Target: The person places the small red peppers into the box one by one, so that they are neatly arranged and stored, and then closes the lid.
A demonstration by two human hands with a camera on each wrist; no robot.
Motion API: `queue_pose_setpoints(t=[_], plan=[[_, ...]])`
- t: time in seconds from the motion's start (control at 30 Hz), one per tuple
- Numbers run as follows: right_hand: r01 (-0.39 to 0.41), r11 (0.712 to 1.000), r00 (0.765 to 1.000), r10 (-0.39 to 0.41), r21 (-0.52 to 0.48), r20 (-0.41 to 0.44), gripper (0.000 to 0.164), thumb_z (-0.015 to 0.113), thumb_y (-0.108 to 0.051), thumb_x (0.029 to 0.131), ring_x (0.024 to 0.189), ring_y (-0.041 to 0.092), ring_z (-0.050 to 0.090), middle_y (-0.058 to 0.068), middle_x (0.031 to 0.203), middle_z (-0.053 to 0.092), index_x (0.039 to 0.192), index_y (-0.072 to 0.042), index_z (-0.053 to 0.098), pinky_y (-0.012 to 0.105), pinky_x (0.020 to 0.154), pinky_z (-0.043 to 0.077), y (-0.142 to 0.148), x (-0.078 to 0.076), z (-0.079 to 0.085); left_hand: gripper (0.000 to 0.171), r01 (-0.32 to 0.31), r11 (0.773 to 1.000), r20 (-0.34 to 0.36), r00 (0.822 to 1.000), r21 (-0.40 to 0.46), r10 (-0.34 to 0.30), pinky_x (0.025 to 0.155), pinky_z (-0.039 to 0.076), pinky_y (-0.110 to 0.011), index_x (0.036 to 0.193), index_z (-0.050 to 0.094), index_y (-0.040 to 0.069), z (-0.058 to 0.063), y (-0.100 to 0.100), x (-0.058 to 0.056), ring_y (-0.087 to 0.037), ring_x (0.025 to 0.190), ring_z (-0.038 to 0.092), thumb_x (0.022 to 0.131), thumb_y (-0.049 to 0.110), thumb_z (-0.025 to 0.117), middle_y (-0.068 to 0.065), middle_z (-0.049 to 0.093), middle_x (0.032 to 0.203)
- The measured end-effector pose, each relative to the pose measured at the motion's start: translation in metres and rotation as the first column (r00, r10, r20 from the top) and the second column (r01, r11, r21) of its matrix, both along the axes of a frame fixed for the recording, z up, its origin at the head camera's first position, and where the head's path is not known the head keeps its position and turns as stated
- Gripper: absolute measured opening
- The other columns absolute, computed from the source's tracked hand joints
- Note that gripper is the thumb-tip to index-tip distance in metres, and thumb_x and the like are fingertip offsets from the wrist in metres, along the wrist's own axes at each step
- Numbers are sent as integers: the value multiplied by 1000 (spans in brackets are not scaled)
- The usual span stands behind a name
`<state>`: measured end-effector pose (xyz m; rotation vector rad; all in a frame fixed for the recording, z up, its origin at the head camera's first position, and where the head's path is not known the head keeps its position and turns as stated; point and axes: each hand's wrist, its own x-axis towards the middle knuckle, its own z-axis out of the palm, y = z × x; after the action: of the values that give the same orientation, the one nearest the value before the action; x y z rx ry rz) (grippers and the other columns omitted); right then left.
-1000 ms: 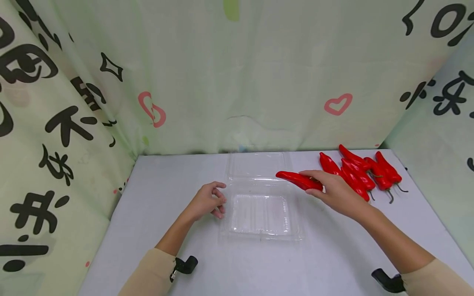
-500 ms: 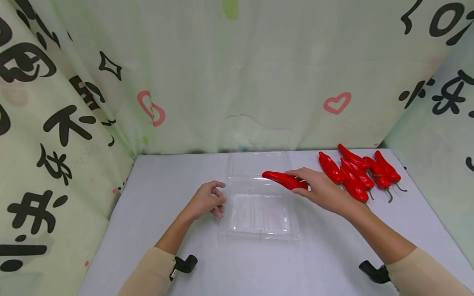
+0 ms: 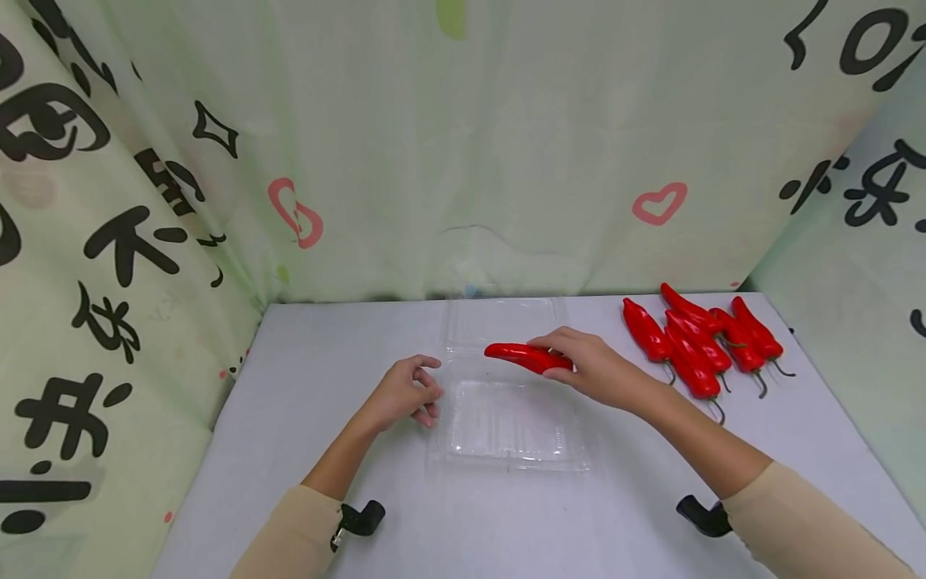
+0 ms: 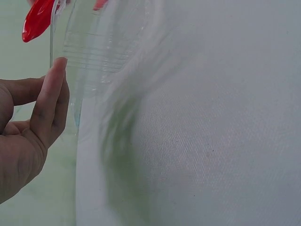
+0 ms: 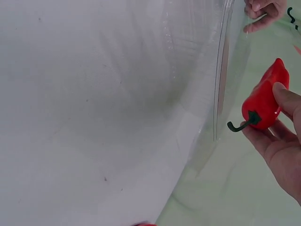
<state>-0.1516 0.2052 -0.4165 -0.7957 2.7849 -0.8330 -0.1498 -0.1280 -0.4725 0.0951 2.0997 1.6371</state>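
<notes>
A long red pepper with a dark green stem is held in my right hand, thumb on one side and fingers on the other. Its tip points left, over the back part of a clear plastic clamshell box. The box lies with its lid folded back toward the curtain. At the box's left edge is my left hand, fingers loosely bent with nothing in them. In the left wrist view its fingertips come right at the box's edge.
Several more red peppers lie grouped at the back right of the white table. A pale curtain with black characters hangs behind and on both sides. Each forearm wears a black wrist camera mount.
My right hand has carried the pepper leftward, from beside the box's right edge to over its middle. My left hand and the box have stayed in place.
</notes>
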Motion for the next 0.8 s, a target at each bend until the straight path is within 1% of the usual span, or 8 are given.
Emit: queue_pose_setpoints(t=[0.27, 0.47, 0.63, 0.8], plan=[[-10, 1000, 1000, 10, 10, 28, 57, 83, -17, 88, 110, 23, 64, 7, 125, 68, 140, -12, 62, 37, 86, 64, -16, -4, 0, 54, 12, 1000, 5, 1000, -5, -12, 57, 64, -38, 146, 46, -6, 1, -1, 0, -19, 62, 69, 95, -4, 64, -14, 61, 94], [-33, 999, 998, 32, 10, 47, 53, 81, -15, 89, 107, 21, 64, 6, 123, 70, 139, -11, 62, 35, 87, 63, -25, -5, -4, 52, 12, 999, 0, 1000, -33, -12, 57, 64, -37, 145, 48, -4, 1, -2, -1, -20, 63, 69, 96, -2, 66, -15, 62, 95], [-47, 999, 997, 47, 10, 68, 47, 78, -11, 91, 103, 19, 65, 5, 120, 71, 136, -9, 64, 32, 85, 62, -30, -2, -11, 52, 8, 999, 2, 1000, -53, -7, 57, 64, -36, 145, 48, -3, 2, 0, -1, -20, 62, 69, 96, -2, 66, -15, 62, 94], [-40, 999, 997, 39, 25, 69, 47, 79, -9, 90, 103, 20, 65, 6, 119, 72, 134, -9, 65, 30, 83, 62, -33, 0, -22, 52, 14, 999, -1, 1000, -52, -14, 57, 64, -37, 145, 48, -3, 0, 1, -2, -20, 62, 68, 96, -2, 66, -15, 62, 94]])
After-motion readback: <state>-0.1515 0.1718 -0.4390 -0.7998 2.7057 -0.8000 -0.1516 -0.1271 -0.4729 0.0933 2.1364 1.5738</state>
